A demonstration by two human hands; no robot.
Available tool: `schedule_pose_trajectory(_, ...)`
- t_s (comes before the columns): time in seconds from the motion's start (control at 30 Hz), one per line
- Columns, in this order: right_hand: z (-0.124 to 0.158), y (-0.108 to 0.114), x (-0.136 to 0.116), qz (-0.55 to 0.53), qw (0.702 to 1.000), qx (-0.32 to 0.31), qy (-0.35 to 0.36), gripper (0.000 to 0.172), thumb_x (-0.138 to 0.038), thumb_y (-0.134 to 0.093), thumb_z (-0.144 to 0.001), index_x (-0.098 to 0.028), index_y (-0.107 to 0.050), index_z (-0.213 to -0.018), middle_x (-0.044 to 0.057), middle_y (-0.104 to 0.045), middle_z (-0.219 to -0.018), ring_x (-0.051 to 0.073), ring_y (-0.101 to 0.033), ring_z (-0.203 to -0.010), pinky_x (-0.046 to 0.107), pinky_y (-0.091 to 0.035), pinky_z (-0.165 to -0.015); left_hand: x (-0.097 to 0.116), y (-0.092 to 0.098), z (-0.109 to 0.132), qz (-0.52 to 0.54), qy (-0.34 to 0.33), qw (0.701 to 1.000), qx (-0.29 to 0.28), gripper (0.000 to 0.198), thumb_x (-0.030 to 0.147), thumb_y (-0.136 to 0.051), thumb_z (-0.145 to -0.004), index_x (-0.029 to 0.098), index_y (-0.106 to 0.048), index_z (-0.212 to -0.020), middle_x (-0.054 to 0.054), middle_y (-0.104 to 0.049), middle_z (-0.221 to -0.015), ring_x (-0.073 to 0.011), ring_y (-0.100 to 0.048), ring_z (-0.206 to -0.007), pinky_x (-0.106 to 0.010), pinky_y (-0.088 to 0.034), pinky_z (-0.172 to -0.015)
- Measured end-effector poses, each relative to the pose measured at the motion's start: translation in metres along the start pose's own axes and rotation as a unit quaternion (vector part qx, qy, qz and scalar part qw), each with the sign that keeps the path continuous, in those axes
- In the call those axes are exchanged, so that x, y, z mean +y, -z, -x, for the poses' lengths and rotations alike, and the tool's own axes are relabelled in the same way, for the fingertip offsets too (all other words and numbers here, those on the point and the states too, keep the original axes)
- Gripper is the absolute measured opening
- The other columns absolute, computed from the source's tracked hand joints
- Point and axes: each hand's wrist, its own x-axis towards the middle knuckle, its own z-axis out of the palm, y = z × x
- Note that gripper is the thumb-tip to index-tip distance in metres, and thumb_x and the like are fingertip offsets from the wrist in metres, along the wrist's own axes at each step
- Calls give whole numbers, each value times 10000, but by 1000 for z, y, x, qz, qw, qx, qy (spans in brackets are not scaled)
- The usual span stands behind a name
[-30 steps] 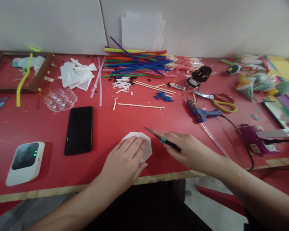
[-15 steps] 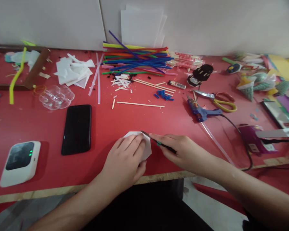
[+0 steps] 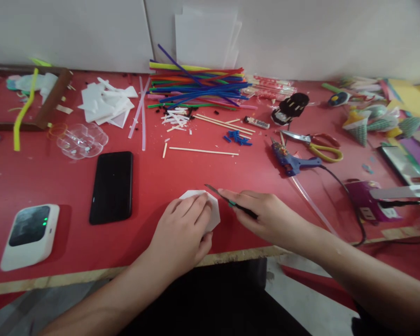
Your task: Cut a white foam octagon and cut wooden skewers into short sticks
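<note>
My left hand (image 3: 182, 231) lies flat, fingers together, on a small white hexagonal piece (image 3: 212, 205) near the front edge of the red table (image 3: 161, 172). My right hand (image 3: 262, 217) grips a slim black craft knife (image 3: 227, 199) with a teal slider. Its blade tip sits at the upper right edge of the white piece, just past my left fingertips.
A black phone (image 3: 112, 186) and a white device with a green light (image 3: 30, 235) lie to the left. Behind are coloured straws (image 3: 196, 86), white scraps (image 3: 105, 102), wooden sticks (image 3: 203, 151), a blue glue gun (image 3: 294, 161) with its cord, and scissors (image 3: 315, 144).
The knife tip moved left onto the white piece's edge, then drew back slightly. My left hand stayed pressed on the piece.
</note>
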Motion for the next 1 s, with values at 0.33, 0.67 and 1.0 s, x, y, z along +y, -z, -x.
schedule_pose_trajectory(0.33, -1, -2, 2, 5, 1000, -29, 7, 513, -159, -467, -958, -202, -571, -1458, 65, -784, -1071, 178, -725, -870, 304, -570, -825, 0, 0, -2, -14, -2, 1000, -2, 490, 254, -574, -841, 67, -610, -1293, -153, -664, -1350, -309, -618, -1161, -443, -517, -927)
schedule_pose_trajectory(0.67, 0, -3, 2, 21, 999, -32, 7, 518, -168, -477, -971, -217, -543, -1482, 45, -761, -959, 165, -686, -789, 283, -527, -740, 0, 1, -1, -21, 0, 1000, -3, 458, 261, -570, -856, 83, -626, -1274, -131, -670, -1351, -296, -622, -1158, -439, -511, -910)
schedule_pose_trajectory(1.0, 0, -1, 1, 24, 999, -30, 16, 504, -157, -472, -963, -217, -577, -1452, 45, -764, -958, 160, -687, -790, 277, -522, -749, 0, -1, -2, -18, 0, 1000, -6, 456, 263, -559, -857, 88, -629, -1271, -125, -671, -1353, -297, -620, -1163, -441, -502, -913)
